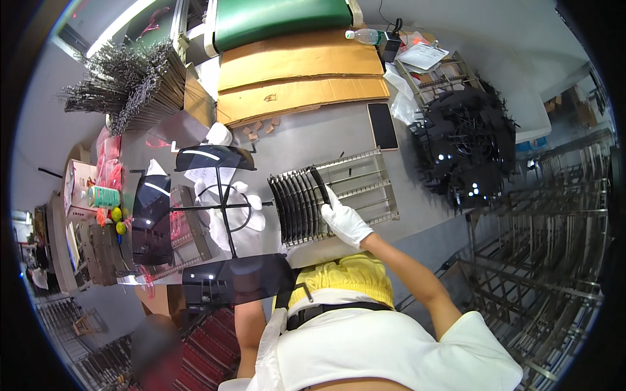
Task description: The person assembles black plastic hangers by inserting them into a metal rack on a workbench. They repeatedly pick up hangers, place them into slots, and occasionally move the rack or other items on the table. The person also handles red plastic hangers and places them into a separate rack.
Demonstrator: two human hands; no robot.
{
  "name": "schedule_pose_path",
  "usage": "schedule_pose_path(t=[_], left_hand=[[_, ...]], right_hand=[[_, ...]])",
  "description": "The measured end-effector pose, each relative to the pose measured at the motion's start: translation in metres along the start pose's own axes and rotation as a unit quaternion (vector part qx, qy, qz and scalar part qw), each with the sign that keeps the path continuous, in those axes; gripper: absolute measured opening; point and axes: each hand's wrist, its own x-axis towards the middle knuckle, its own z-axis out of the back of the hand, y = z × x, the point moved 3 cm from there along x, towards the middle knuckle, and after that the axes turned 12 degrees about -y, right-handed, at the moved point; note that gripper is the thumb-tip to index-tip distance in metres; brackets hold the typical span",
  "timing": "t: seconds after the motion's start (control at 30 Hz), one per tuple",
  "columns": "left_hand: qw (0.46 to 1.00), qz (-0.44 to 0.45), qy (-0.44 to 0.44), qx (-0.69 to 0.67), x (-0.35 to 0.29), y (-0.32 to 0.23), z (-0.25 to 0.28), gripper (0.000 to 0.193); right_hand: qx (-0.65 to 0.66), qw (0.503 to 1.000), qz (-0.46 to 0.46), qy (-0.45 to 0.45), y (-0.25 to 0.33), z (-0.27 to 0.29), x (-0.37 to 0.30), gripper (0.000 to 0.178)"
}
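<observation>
My right hand (347, 225), in a white glove, grips a thin black curved strip (319, 186) at the right end of a row of similar strips (297, 205). The row stands in a slotted metal rack (365, 184), whose right part shows bare rails. To the left is a black wire frame (223, 206), a cross with a ring, with dark glossy curved panels (151, 218) at three of its ends. Its right end comes close to the rack. My left hand (253, 212), also white-gloved, lies behind this frame; its fingers are too covered to read.
Cardboard sheets (300, 65) lie before a green conveyor belt (280, 23). A phone (383, 126) lies behind the rack. Black parts are heaped (466, 150) at right, wire rods bundled (130, 85) at back left. A bottle (365, 36) lies at the back; metal racks (548, 241) stand right.
</observation>
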Motion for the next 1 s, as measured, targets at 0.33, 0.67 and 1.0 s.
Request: schedule_pose_path(t=[0.33, 0.67, 1.0], left_hand=[[0.989, 0.128, -0.012, -0.068, -0.019, -0.013, 0.002, 0.058], [0.934, 0.334, -0.126, -0.006, -0.033, 0.018, -0.044, 0.052], [0.913, 0.351, -0.128, -0.166, -0.046, -0.041, -0.049, 0.070]], right_hand=[[-0.215, 0.972, -0.045, -0.082, 0.059, 0.047, 0.020, 0.082], [-0.470, 0.810, 0.242, -0.253, 0.152, 0.091, 0.041, 0.050], [0.240, 0.961, -0.124, 0.053, 0.008, 0.043, 0.012, 0.061]])
